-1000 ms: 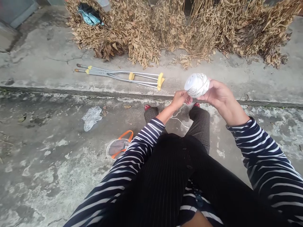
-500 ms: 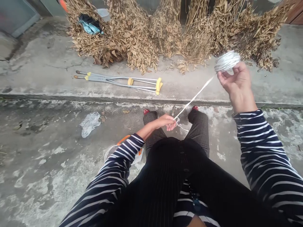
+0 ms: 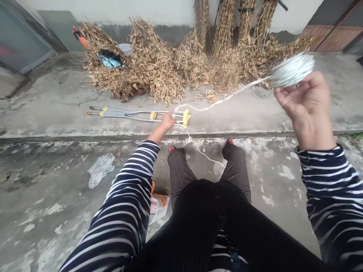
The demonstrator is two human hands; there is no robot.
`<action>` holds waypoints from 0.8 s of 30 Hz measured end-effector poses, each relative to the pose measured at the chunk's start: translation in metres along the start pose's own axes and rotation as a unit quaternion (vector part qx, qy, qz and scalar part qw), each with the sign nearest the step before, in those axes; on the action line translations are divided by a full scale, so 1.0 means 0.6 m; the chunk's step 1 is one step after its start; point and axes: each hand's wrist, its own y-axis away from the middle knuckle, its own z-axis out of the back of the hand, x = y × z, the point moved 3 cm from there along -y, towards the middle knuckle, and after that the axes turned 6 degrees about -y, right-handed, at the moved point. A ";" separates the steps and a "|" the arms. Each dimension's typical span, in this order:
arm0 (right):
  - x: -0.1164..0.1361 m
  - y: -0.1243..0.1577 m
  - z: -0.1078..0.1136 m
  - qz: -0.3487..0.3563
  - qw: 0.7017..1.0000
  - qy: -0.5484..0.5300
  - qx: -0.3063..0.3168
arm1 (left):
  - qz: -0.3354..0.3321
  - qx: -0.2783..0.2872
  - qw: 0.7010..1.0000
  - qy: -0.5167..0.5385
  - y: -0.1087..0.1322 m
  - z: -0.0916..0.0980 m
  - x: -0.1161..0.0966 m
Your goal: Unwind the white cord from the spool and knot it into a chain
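My right hand (image 3: 307,100) is raised on the right, its fingers wrapped round a coil of white string (image 3: 293,70). From the coil a length of white string (image 3: 224,100) runs slackly across to my left hand (image 3: 168,121). That hand is closed on the string, held out over the pair of crutches; its fingertips are partly hidden. Below it a knotted loose end of string (image 3: 204,153) trails down in front of my legs. The grey crutches (image 3: 136,115) with yellow pads lie on the concrete step beyond my left hand.
Dried plant bundles (image 3: 159,64) lean against the wall, with a blue and black cloth (image 3: 110,59) and a white bucket (image 3: 125,48) among them. A step edge (image 3: 70,136) crosses ahead of my feet. A clear plastic bag (image 3: 101,169) and an orange-and-white bag (image 3: 159,206) are on the ground.
My left hand has moved forward and left with the string, from between my legs to over the crutches. My right hand has moved right with the coil. The string has gone from taut to slack.
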 end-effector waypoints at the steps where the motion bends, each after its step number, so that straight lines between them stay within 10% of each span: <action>1: -0.015 0.021 -0.017 -0.015 0.999 0.031 0.026 | 0.000 0.009 1.000 -0.023 0.001 -0.033 -0.017; 5: -0.078 0.070 -0.061 -0.092 0.975 0.120 0.163 | -0.050 0.064 0.997 -0.016 0.037 -0.168 -0.118; 10: -0.119 0.074 -0.090 -0.136 0.953 0.146 0.229 | -0.078 0.170 0.940 0.287 0.117 -0.256 -0.249; 14: -0.125 0.056 -0.095 -0.107 0.951 0.169 0.235 | -0.036 0.169 0.893 0.415 0.164 -0.239 -0.293; 24: -0.158 0.031 -0.044 -0.139 0.945 0.214 0.203 | 0.021 0.187 0.911 0.366 0.191 -0.192 -0.253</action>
